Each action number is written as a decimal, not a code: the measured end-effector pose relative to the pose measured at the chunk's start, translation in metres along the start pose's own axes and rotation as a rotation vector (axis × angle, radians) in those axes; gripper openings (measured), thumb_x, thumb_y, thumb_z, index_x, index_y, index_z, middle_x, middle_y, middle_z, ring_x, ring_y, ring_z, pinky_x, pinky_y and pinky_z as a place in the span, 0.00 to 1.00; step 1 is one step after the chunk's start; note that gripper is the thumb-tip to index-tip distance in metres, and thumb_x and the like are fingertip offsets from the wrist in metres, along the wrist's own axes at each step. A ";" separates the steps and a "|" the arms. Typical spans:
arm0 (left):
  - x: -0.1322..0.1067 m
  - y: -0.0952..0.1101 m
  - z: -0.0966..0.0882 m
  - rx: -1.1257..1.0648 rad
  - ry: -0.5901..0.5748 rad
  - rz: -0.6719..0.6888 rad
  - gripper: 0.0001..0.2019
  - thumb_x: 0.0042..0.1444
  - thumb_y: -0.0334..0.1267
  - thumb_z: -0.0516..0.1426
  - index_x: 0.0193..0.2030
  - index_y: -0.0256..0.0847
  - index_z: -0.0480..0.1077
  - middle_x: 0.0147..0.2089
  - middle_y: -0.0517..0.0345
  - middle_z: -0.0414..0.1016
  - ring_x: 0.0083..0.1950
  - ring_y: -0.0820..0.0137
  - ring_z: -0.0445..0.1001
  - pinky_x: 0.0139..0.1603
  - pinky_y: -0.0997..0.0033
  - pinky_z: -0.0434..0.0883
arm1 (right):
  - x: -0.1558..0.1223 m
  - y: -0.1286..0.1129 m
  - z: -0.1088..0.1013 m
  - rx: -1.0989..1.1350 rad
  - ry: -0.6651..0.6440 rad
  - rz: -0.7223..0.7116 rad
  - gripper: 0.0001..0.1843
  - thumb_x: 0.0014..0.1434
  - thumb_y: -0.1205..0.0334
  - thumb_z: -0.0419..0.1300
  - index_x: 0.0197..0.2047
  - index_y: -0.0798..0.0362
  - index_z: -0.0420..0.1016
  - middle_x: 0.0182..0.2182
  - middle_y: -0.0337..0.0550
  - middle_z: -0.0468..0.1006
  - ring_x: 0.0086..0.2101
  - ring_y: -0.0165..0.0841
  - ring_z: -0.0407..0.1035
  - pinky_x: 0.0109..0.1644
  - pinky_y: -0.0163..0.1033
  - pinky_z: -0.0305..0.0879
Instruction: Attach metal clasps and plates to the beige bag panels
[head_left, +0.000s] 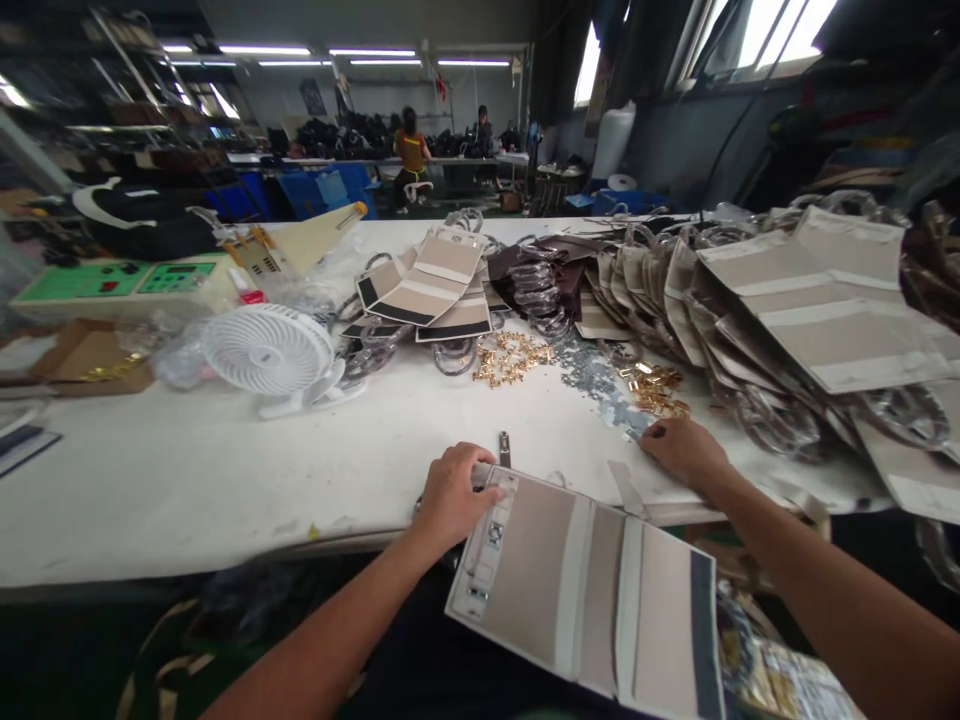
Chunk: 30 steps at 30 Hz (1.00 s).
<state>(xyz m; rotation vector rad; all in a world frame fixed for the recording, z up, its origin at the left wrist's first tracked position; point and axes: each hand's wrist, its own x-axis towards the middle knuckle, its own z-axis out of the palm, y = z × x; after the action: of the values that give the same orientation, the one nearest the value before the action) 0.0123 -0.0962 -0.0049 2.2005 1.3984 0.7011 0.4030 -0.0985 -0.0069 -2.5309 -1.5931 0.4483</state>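
The left hand (450,497) curls closed on a beige bag panel (570,590), while the right hand (681,450) rests open and empty beside gold clasps (654,392).

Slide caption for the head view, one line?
Left hand holds a beige bag panel; right hand rests near gold hardware.

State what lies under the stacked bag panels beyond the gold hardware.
Clear-wrapped rings stick out from under the beige-and-black bag panels on the white table; what lies beneath the panels' middle is covered.
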 end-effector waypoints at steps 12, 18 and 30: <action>-0.006 -0.024 0.010 -0.063 -0.096 0.203 0.08 0.59 0.31 0.67 0.43 0.47 0.83 0.47 0.58 0.83 0.50 0.63 0.80 0.56 0.63 0.73 | -0.102 -0.117 -0.005 0.623 -0.343 -0.300 0.17 0.54 0.56 0.66 0.46 0.53 0.83 0.29 0.40 0.81 0.21 0.28 0.68 0.26 0.34 0.62; -0.004 -0.021 0.001 -0.084 -0.163 0.143 0.08 0.58 0.31 0.67 0.44 0.44 0.82 0.47 0.59 0.84 0.52 0.63 0.79 0.57 0.64 0.73 | -0.106 -0.171 0.025 0.490 -0.442 -0.426 0.13 0.55 0.59 0.62 0.39 0.54 0.87 0.20 0.37 0.76 0.24 0.31 0.67 0.29 0.35 0.59; -0.008 -0.018 -0.004 -0.172 -0.143 0.061 0.10 0.55 0.31 0.68 0.44 0.45 0.83 0.47 0.60 0.85 0.51 0.63 0.80 0.56 0.65 0.72 | -0.106 -0.182 0.043 0.345 -0.287 -0.410 0.11 0.55 0.66 0.59 0.34 0.50 0.84 0.32 0.42 0.86 0.35 0.37 0.77 0.38 0.36 0.62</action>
<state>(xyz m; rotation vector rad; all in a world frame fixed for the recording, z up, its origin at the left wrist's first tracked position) -0.0059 -0.0961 -0.0145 2.1207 1.1605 0.6463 0.1901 -0.1163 0.0180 -1.8932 -1.8738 0.9653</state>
